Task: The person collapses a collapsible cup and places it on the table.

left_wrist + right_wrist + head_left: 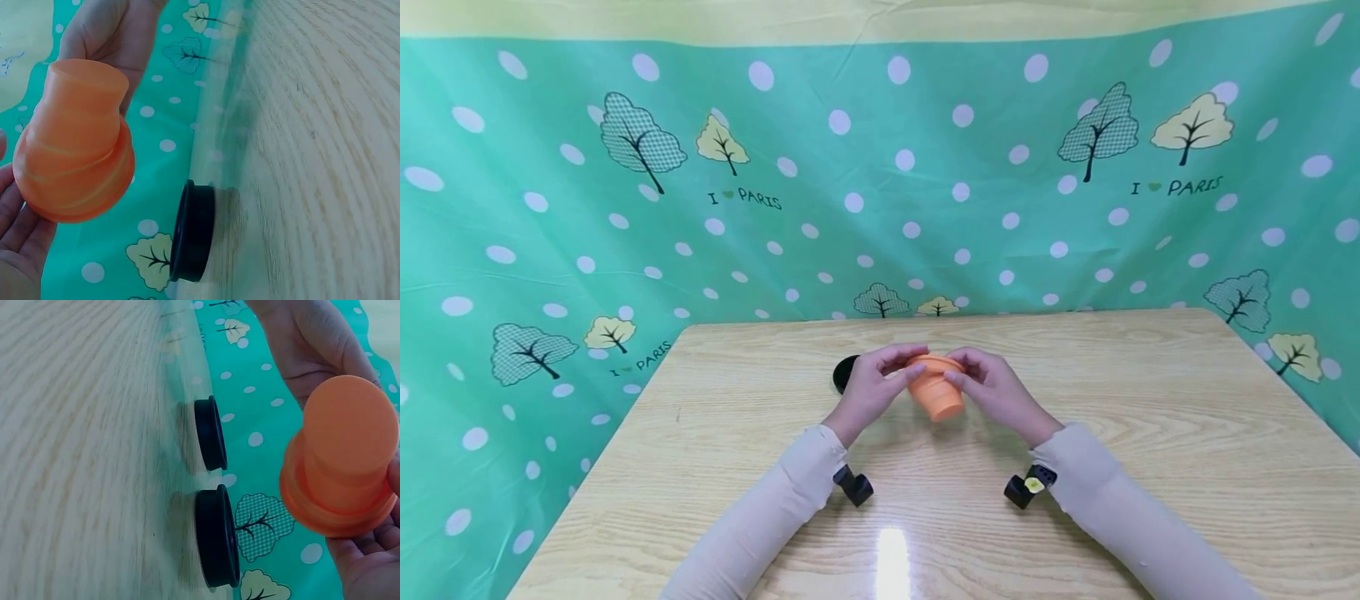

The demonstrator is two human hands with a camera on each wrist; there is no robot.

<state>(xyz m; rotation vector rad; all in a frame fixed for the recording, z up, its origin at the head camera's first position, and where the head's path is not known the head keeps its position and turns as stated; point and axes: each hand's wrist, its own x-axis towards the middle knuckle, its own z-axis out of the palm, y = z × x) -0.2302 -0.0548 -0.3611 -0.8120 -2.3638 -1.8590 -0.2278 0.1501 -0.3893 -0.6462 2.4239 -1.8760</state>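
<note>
An orange collapsible cup (942,400), soft-looking and partly folded at its sides, is held above the table, tilted with its narrow base toward me. My left hand (871,382) grips the left side of its rim, thumb in front and fingers behind. On the opposite side my right hand (997,390) pinches the rim the same way. Folds show around the cup's wall in the left wrist view; its smooth round base (350,425) faces the right wrist camera. The cup's inside is hidden.
Two black round lid-like pieces, a farther one (209,434) and a nearer one (215,537), stand on the wooden table (737,417) beyond the hands. In the head view my left hand partly covers one black piece (842,373). A green patterned cloth (820,167) hangs behind the table.
</note>
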